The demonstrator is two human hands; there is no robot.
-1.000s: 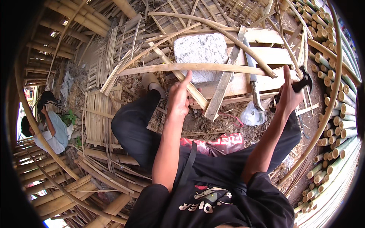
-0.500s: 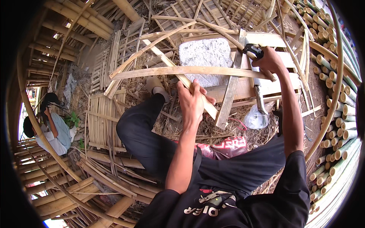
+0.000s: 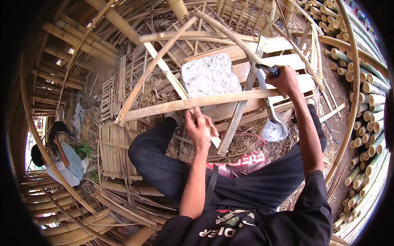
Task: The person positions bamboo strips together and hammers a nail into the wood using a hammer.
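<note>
Bearing pale lettering: the black shirt [image 3: 246, 223] and a red wrapper [image 3: 251, 160] near the lap. Straw and bamboo scraps litter the ground [image 3: 335, 104]; stacked bamboo poles [image 3: 375, 99] line the right side. The bamboo frame [image 3: 234, 98] extends before the seated person, around a pale block [image 3: 210, 76] (contact between them cannot be judged). Left hand [image 3: 200, 128]: partly curled, gripping a light strip [image 3: 174, 80] of it. Right hand [image 3: 286, 80]: closed around a black tool [image 3: 271, 70] at the frame's right.

A printed, short-sleeved black T-shirt [image 3: 262, 228] tops dark trousers [image 3: 246, 189].
</note>
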